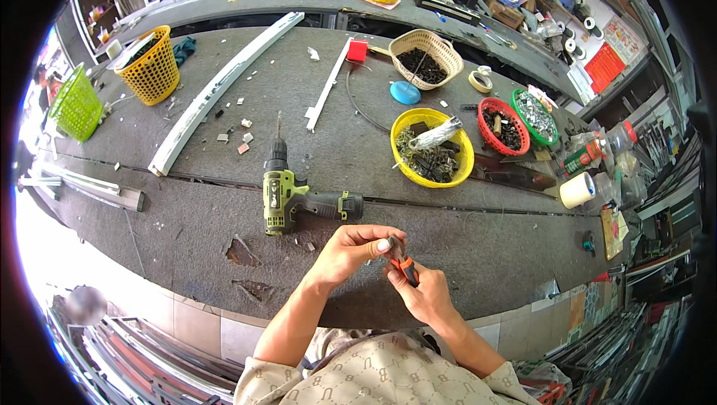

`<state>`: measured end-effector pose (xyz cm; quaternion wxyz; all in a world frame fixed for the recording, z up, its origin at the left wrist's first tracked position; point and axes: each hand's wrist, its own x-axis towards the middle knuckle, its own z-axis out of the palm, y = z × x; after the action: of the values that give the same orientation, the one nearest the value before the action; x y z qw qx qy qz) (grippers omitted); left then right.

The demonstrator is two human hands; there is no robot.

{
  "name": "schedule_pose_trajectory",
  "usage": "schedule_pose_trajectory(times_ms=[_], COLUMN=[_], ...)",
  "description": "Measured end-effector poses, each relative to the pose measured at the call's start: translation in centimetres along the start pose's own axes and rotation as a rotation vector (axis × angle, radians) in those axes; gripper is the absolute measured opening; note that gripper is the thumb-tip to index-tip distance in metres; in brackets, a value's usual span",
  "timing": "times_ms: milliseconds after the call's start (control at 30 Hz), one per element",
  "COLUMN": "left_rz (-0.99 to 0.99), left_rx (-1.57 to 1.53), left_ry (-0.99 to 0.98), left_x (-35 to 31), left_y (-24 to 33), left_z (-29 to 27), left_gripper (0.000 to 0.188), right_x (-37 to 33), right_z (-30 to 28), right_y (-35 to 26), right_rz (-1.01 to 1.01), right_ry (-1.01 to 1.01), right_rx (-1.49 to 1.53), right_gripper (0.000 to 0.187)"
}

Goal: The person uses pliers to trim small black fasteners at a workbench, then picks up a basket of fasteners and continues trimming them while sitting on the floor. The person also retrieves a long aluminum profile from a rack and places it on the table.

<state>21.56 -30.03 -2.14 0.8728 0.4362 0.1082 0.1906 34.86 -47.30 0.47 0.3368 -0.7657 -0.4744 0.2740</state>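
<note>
In front of my body, over the near edge of the carpeted table, my right hand [427, 297] grips a pair of pliers [408, 269] by its orange and black handles. The jaws point up and away, toward my left hand [351, 255]. That hand is closed, thumb and fingers pinched right at the jaws; whatever sits between them is too small or hidden to name. Just beyond my left hand, a green and black cordless drill [278, 199] lies on its side, its bit aimed at the far side.
A yellow basket of metal scraps [467, 169] stands beyond my hands. Right of it are a red basket [485, 132], a green basket [515, 99] and bottles [582, 158]. A long white profile [224, 95] lies left, near a yellow bin [153, 69] and a green bin [78, 106].
</note>
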Motion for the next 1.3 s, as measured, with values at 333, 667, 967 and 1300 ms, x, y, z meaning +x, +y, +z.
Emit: schedule_pose_trajectory(times_ms=[333, 667, 967, 1300], left_rz=[0.017, 0.042, 0.058, 0.018], left_rx=[-0.054, -0.036, -0.167, -0.146], left_ry=[-0.034, -0.066, -0.128, -0.122], left_x=[0.2, -0.1, -0.2, -0.2], left_y=[-0.5, -0.5, -0.7, -0.5], left_z=[0.1, -0.2, -0.6, -0.4], left_gripper=[0.038, 0.032, 0.032, 0.032], right_x=[-0.5, -0.6, -1.1, -1.0], right_z=[-0.6, -0.2, -1.0, -1.1], right_y=[-1.0, -0.4, -1.9, -2.0], right_rz=[0.127, 0.187, 0.162, 0.142], right_ry=[-0.077, -0.061, -0.097, -0.068], right_rx=[0.093, 0.146, 0.283, 0.198], right_gripper=[0.038, 0.036, 0.027, 0.027])
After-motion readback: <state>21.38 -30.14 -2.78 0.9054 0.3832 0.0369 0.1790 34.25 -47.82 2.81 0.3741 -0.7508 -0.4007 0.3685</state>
